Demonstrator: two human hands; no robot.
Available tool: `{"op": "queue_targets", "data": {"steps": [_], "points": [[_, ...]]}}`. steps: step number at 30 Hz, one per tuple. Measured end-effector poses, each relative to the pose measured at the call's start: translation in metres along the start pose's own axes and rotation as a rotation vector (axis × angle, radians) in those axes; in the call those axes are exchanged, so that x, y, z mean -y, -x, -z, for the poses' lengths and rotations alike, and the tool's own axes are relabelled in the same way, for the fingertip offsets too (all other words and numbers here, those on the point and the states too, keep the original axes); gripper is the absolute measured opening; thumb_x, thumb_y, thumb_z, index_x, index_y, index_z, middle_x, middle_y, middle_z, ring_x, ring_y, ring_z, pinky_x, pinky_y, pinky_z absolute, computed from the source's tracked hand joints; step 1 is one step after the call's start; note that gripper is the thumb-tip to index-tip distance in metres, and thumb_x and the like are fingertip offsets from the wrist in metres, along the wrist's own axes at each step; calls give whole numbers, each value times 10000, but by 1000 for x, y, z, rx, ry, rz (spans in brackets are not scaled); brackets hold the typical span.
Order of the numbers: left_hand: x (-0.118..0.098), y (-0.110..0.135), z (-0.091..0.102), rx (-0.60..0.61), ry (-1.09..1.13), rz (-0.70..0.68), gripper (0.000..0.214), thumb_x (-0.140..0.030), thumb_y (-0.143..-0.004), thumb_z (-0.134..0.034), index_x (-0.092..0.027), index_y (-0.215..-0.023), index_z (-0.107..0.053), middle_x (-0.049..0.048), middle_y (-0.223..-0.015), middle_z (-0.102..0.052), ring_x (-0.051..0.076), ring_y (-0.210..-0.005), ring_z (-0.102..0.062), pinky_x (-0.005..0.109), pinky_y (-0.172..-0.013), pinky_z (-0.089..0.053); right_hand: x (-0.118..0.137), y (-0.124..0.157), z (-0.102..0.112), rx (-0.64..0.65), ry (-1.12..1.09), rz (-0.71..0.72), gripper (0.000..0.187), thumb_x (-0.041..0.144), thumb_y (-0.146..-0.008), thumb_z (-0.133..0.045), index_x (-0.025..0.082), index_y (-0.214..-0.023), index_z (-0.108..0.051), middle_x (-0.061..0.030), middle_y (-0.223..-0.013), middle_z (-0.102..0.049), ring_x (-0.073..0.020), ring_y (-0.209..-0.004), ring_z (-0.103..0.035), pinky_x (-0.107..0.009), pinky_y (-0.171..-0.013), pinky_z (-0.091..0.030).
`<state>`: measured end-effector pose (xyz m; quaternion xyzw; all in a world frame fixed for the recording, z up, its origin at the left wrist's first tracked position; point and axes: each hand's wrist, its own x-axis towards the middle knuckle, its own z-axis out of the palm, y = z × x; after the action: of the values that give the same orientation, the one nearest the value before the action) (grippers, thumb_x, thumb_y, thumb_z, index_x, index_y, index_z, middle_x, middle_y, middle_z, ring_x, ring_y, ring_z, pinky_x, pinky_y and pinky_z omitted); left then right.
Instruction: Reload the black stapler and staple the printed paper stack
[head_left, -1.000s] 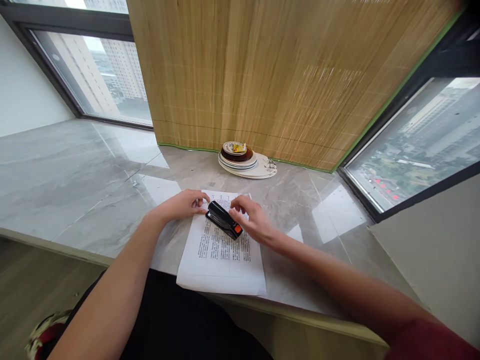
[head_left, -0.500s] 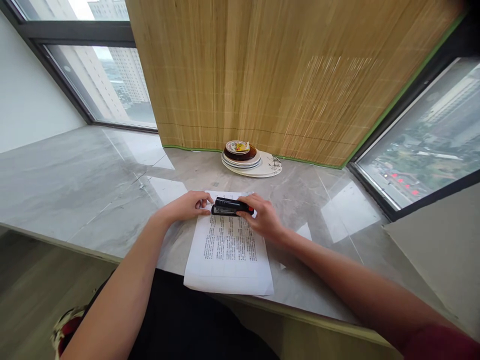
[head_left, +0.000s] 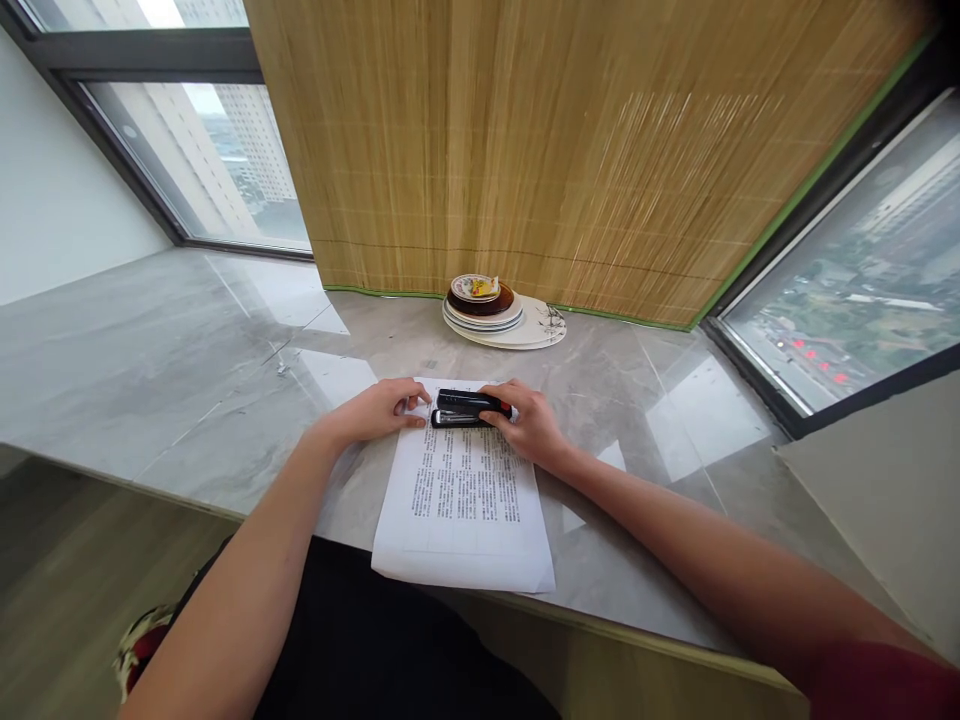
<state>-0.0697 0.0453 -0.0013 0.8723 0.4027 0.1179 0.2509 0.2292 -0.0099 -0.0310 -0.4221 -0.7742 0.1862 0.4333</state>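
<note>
My right hand is wrapped round the rear end of a black stapler with a red detail. The stapler lies crosswise over the upper part of printed paper sheets, its front end pointing left and its jaws apart. My left hand rests at the upper left edge of the sheets. Its fingers are curled, with thumb and index fingertips apart on the paper, just short of the stapler's front end. Dense lines of text cover the middle of the top sheet.
A stack of plates with a small yellow packet on top stands behind the paper, against a bamboo blind. The grey marble sill has its front edge by my legs. Windows flank the blind.
The stapler has shifted slightly right with my right hand, away from my left fingers. Its jaws look wider apart. My left hand has barely moved.
</note>
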Motion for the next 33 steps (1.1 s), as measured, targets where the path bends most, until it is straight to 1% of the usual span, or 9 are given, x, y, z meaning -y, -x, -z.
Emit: {"op": "queue_targets", "data": {"steps": [5, 8, 10, 13, 18, 22, 25, 28, 33], "points": [[-3, 0, -1, -9, -14, -28, 239, -367, -900, -717, -246, -1102, -678, 35, -984, -637, 201, -850, -597, 328, -768, -455, 2, -1, 0, -18, -41, -7, 258, 248, -907, -721, 238, -1161, -768, -72, -1038, -792, -249, -940, -682, -418, -902, -551], [-6, 0, 0, -2, -15, -32, 265, -406, -904, -726, -247, -1108, -673, 37, -1005, -633, 206, -866, -596, 333, -777, -456, 5, -2, 3, -101, -78, -71, 236, 337, -915, -739, 232, -1123, -772, -73, -1056, -786, -223, -871, -677, -392, -872, -549], [-7, 1, 1, 0, -12, -35, 275, -420, -900, -733, -247, -1105, -679, 40, -1007, -636, 207, -864, -597, 337, -777, -456, 7, -3, 5, -208, -73, -100, 198, 389, -970, -673, 228, -962, -788, -64, -958, -766, -210, -829, -648, -369, -835, -527], [-10, 1, 1, -9, -16, -43, 236, -403, -886, -739, -244, -1052, -686, 41, -993, -649, 206, -849, -602, 341, -770, -457, 5, -3, 8, -312, -83, -135, 394, 383, -1012, -582, 219, -693, -744, -23, -699, -636, -179, -691, -562, -335, -732, -463], [-17, -1, 1, -12, -26, -84, 143, -343, -873, -728, -241, -955, -670, 28, -964, -658, 207, -863, -611, 346, -780, -461, -2, -4, 6, -272, -181, -254, 407, 366, -958, -594, 199, -598, -682, 28, -553, -492, -133, -550, -447, -298, -589, -343], [-20, -3, 0, 17, -19, -90, 140, -333, -881, -709, -222, -903, -627, 28, -953, -647, 198, -839, -604, 339, -768, -460, -4, -6, 2, -237, -239, -334, 459, 350, -920, -570, 213, -498, -456, 48, -507, -357, -111, -518, -351, -284, -538, -249], [-19, -3, -1, 22, -16, -93, 165, -340, -882, -711, -217, -887, -601, 28, -941, -640, 198, -839, -600, 335, -766, -459, -3, -6, 0, -246, -219, -325, 437, 330, -891, -565, 222, -522, -358, 57, -543, -275, -98, -536, -274, -280, -539, -207], [-16, -3, -2, 23, -12, -92, 181, -343, -881, -714, -216, -862, -586, 27, -915, -636, 200, -829, -596, 332, -757, -456, -4, -6, -2, -266, -169, -291, 428, 316, -869, -570, 228, -556, -290, 55, -585, -227, -95, -561, -238, -280, -548, -196], [-14, -4, -2, 18, 16, -87, 163, -333, -882, -711, -208, -862, -607, 36, -926, -657, 205, -844, -604, 337, -760, -459, -4, -4, -4, -271, -104, -229, 456, 315, -883, -576, 231, -579, -247, 53, -602, -199, -94, -566, -213, -289, -555, -197]]}}
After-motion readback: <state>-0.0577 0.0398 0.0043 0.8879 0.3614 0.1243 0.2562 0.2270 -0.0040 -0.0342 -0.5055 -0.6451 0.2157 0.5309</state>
